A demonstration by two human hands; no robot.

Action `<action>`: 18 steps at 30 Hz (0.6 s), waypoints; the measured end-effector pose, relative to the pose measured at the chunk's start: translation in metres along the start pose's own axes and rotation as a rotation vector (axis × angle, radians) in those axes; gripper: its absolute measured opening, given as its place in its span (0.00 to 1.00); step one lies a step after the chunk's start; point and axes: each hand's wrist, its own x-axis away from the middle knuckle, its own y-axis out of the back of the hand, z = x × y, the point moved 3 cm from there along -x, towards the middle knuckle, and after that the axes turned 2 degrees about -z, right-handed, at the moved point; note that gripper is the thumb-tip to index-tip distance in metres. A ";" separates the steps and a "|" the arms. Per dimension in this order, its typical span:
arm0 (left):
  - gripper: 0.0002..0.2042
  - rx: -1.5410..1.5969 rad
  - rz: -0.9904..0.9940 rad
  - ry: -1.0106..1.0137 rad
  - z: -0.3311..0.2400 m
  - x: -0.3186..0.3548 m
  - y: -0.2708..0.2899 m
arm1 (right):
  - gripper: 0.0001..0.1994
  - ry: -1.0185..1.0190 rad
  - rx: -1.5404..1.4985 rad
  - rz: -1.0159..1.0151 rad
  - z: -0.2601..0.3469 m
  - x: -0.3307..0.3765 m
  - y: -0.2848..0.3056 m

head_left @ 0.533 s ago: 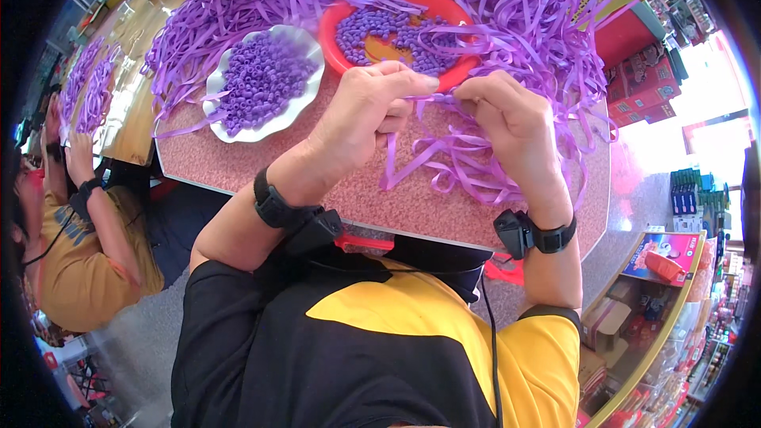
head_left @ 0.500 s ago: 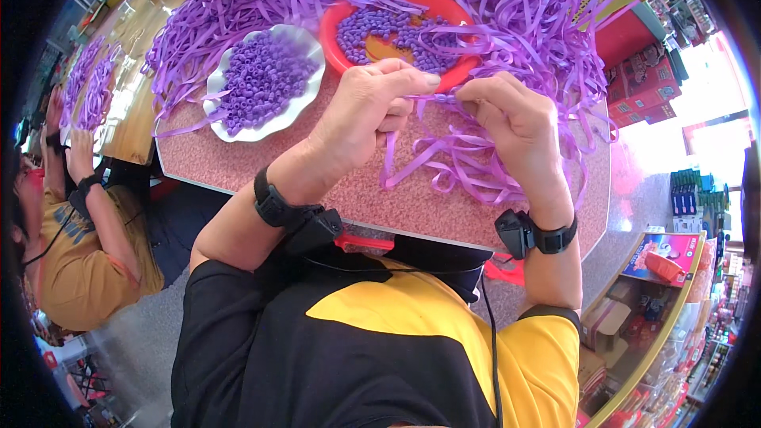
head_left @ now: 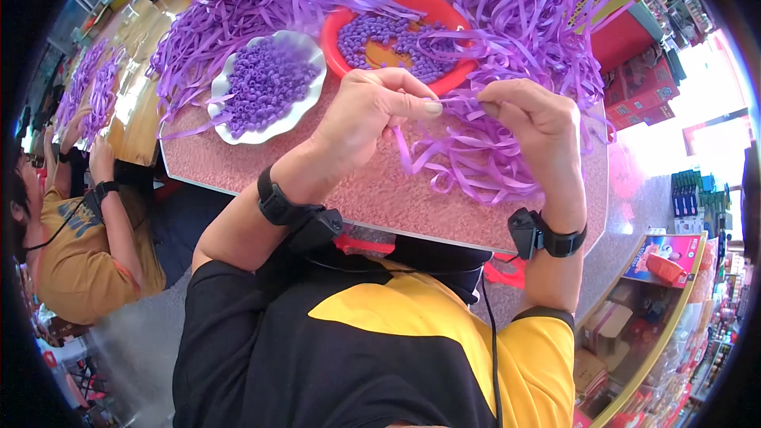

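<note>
My left hand [head_left: 376, 109] pinches a purple ribbon [head_left: 406, 152] between thumb and forefinger, and a length of it hangs down to the table. My right hand [head_left: 535, 115] is closed at its fingertips on the strand running across from the left. Whether a bead sits in the right fingers is too small to tell. Just beyond my hands stands a red basin [head_left: 328, 41] with purple beads [head_left: 369, 29] in it. Left of it, a white scalloped dish [head_left: 314, 93] holds a heap of purple pony beads [head_left: 265, 83]. Loose ribbon loops [head_left: 483, 170] lie under my right hand.
Large piles of purple ribbon [head_left: 238, 4] cover the far side of the pink speckled table [head_left: 357, 198]. At the left, a co-worker in a brown shirt [head_left: 87, 261] handles ribbons at a wooden table [head_left: 131, 127]. A glass display case [head_left: 634, 317] stands at the right.
My right hand has moved right, away from the left hand, widening the gap with the ribbon stretched between. The co-worker's hands have shifted at the ribbons.
</note>
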 end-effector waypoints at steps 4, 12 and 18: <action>0.17 -0.180 0.082 -0.094 -0.003 0.005 -0.011 | 0.10 -0.027 -0.008 0.030 -0.004 0.001 0.010; 0.25 -0.124 0.184 -0.390 -0.009 -0.002 -0.046 | 0.11 0.066 0.093 0.053 0.009 0.003 0.008; 0.17 0.270 0.163 0.104 -0.005 -0.005 -0.045 | 0.09 0.082 0.173 0.018 0.005 0.002 0.010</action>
